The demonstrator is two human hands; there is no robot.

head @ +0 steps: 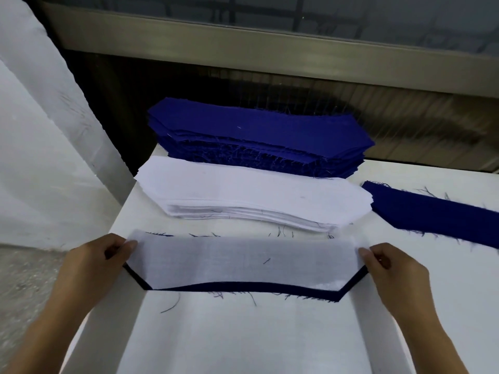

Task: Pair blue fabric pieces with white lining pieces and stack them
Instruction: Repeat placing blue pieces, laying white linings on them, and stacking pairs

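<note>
One thin white lining piece (pixel 243 261) is pinched by left hand (pixel 91 265) and right hand (pixel 397 273); the dark blue fabric piece (pixel 243 287) beneath is mostly hidden, only its edge seen.

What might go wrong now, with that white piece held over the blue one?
The white lining piece could slip askew on the blue piece under it, since each hand, left hand and right hand, only pinches one end. Loose blue threads along the frayed edge might get trapped between the layers.
</note>
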